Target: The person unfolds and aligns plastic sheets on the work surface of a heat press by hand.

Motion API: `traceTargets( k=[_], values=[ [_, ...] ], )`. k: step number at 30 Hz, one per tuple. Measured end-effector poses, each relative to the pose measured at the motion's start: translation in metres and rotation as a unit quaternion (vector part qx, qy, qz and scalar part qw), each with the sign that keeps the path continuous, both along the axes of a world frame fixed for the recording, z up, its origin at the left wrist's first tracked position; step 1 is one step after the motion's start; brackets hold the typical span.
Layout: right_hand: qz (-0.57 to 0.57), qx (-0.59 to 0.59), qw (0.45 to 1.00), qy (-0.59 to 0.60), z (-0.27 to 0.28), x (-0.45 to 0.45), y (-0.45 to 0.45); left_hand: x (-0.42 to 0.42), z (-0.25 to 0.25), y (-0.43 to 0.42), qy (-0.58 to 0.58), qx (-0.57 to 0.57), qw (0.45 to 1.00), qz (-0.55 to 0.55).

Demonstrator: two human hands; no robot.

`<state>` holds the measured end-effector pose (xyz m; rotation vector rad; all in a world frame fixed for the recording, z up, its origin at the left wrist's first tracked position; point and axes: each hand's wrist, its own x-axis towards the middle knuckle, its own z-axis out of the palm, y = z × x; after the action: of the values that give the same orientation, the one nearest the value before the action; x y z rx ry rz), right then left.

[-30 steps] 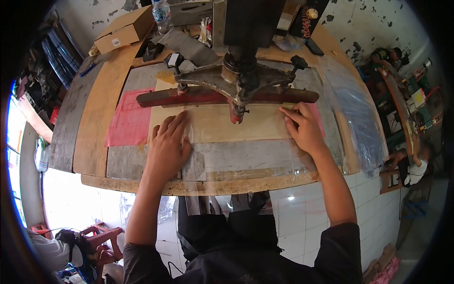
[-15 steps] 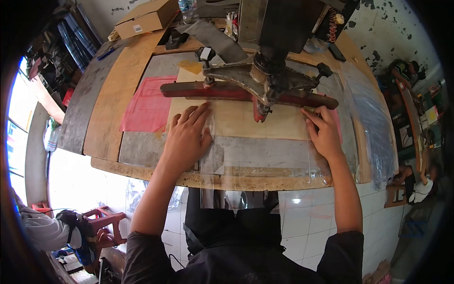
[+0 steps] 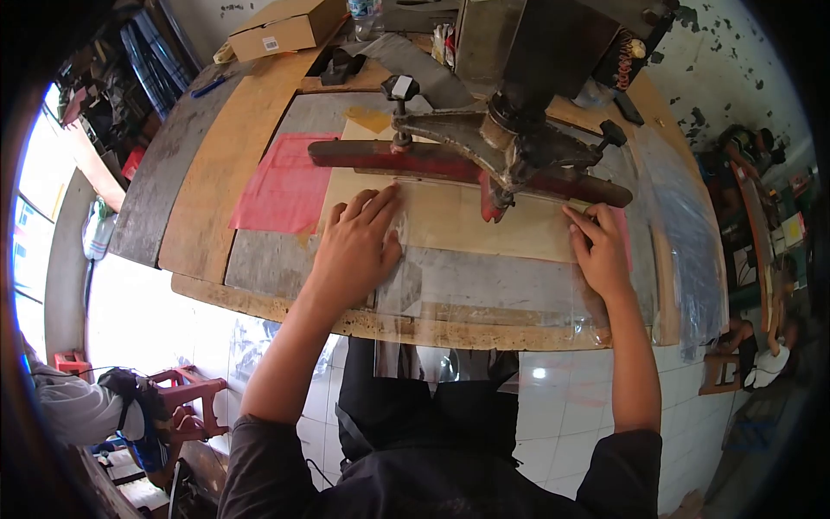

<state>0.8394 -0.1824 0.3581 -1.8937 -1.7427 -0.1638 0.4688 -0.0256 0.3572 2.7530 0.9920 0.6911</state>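
Note:
A clear plastic sheet (image 3: 488, 303) lies between my hands over a cream sheet (image 3: 450, 227), its near end hanging past the table's front edge. My left hand (image 3: 356, 242) rests palm down at the sheet's left side, fingers stretched forward to just short of the press bar. Toward the sheet's far right corner, my right hand (image 3: 601, 251) touches down with index finger and thumb extended and slightly apart. Just beyond my fingertips, a long red-and-black bar (image 3: 346, 155) hangs from the metal bracket (image 3: 462, 130) of a press. It covers part of the cream sheet.
Pink sheet material (image 3: 281, 186) lies left of the cream sheet. More clear plastic (image 3: 692, 251) drapes over the table's right edge. A cardboard box (image 3: 290, 28), a water bottle (image 3: 366, 19) and a blue pen (image 3: 208, 86) are at the back. Other people sit at both sides.
The view has turned slightly, shifting the table and press to the right. My left fingers have moved a little closer to the bar. My right hand stays near the sheet's far corner.

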Motion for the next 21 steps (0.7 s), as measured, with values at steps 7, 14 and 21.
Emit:
traceTargets(
  k=[7,14,21],
  values=[
    [0.011,0.008,1.0,-0.017,0.0,0.001,0.0,0.0,-0.001,0.0,0.005,0.005,1.0,0.004],
    [0.011,0.009,1.0,-0.005,0.01,0.001,0.0,0.001,0.005,0.002,0.0,0.004,1.0,0.001],
    [0.023,0.037,0.998,-0.04,0.009,0.002,-0.001,-0.004,-0.001,0.002,-0.024,0.011,1.0,-0.006]
  ],
)
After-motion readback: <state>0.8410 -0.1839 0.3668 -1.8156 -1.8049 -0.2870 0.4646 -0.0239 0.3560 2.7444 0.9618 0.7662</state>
